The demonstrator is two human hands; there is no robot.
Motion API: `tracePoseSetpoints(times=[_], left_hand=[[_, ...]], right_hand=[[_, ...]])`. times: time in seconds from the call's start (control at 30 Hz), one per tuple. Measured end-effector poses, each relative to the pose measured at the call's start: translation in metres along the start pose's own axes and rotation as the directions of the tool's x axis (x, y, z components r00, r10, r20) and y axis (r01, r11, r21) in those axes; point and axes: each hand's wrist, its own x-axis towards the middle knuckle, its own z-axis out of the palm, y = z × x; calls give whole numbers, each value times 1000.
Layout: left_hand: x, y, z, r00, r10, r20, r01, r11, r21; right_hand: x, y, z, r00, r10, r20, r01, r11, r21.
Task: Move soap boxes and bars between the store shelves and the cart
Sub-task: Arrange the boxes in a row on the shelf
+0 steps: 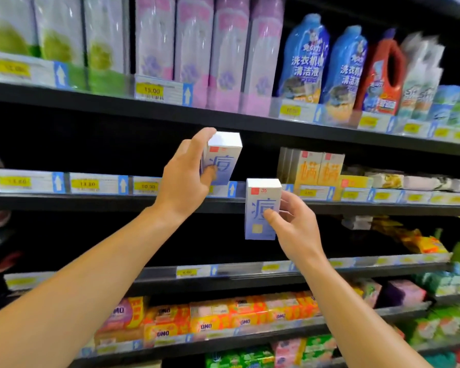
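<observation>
head view shows store shelves with blur near the edges, so many labels are hard to read. the yellow price tags [152, 90] along the shelf rails are mostly too smeared to make out. both arms are cut off at the bottom of the picture. no cart can be seen.

the left hand [186, 181] grips a tall white and blue soap box with a big blue sign on it [225, 158]. the fingers reach up the box's left side and the thumb presses on its front, so the left part of the box is hidden behind the hand. this box is upright, up in the dark gap above the black middle shelf [91, 201], and its bottom edge is level with the tags on the rail. i cannot tell if it touches the shelf.

the right hand [292, 224] pinches a second white and blue soap box of the same kind [262, 208]. the thumb lies on the front, near the lower right, and the other fingers curl behind the right side. this box is upright too, held out in front of the shelf edge, lower than the first one and to its right.

just to the right stand orange soap boxes [319, 168] on the same shelf. down low lie orange and yellow soap bar packs [223, 314], a bit blurry.
</observation>
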Motion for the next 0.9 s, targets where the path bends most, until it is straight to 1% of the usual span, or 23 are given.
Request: tracePoseSetpoints(times=[0.17,0.27,0.43,0.6,0.73,0.8,0.9], left_hand=[[8,10,23,997,59,-54,-54,995,87],[11,16,41,996,48,-70,-41,995,94],[15,26,78,999,-37,-32,38,998,49],[27,39,106,989,-135,65,129,987,93],[36,51,129,963,-221,151,201,970,139],[42,57,136,953,-261,152,233,956,180],[49,61,140,945,-306,113,268,926,267]], right_hand=[[14,16,-16,999,-2,47,0,999,38],[22,27,-29,998,-2,59,-2,998,63],[32,46,-53,997,12,73,-19,995,98],[40,64,-74,996,14,90,-23,995,95],[48,74,-89,996,8,94,-17,995,102],[50,78,-94,995,6,100,-18,993,115],[53,82,-98,993,4,121,-20,991,130]])
